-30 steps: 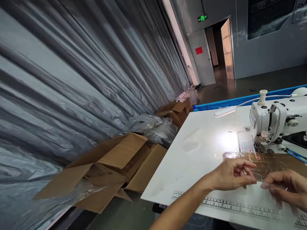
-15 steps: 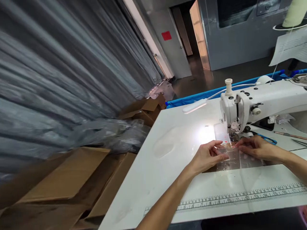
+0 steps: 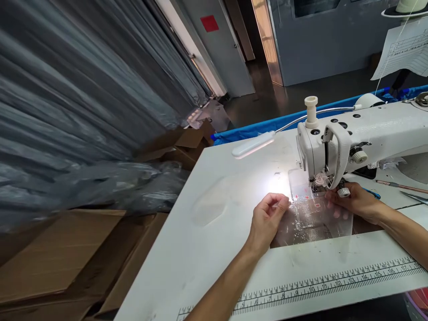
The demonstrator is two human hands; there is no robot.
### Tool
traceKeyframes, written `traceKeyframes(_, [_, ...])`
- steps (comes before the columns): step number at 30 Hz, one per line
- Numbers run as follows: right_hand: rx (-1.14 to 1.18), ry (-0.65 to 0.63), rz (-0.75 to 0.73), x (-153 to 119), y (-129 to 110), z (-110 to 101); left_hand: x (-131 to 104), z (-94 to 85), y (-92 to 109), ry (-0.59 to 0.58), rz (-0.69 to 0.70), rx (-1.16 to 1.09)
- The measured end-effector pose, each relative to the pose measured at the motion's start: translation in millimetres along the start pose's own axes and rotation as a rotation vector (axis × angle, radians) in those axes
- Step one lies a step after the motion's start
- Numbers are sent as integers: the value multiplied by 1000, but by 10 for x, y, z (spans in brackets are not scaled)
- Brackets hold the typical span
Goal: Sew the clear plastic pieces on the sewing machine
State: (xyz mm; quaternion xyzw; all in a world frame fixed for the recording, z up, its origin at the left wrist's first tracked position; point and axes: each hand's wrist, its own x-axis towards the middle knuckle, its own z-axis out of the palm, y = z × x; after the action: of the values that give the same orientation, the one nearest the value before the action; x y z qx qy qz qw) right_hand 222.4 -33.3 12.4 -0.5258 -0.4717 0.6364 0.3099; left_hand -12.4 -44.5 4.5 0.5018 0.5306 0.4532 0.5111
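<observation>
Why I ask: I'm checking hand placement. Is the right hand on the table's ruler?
No, the right hand is at the clear sheet, away from the ruler.

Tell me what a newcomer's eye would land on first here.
Probably the white sewing machine at the right, with a gooseneck lamp above a bright patch on the white tabletop. Next, the clear plastic sheet in front of the needle area, left hand at its left edge, right hand at its upper right. Beyond, a red square stands out on the grey door.
</observation>
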Motion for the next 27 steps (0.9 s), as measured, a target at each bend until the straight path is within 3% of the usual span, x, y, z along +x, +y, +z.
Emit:
traceKeyframes(9, [160,24,41,-22,108,53,-9,49,63,-33,-130,-464])
traceKeyframes(19, [51,32,-48,-15,82,76,49,41,51,4,-144,-434])
traceKeyframes(22, [21,-162,2,-167,46,56,-24,-10,132,-159,-164,-318])
traceKeyframes(27, [-2,-720,244,-689,44,-110,-340,-117,374,-661,-338,24])
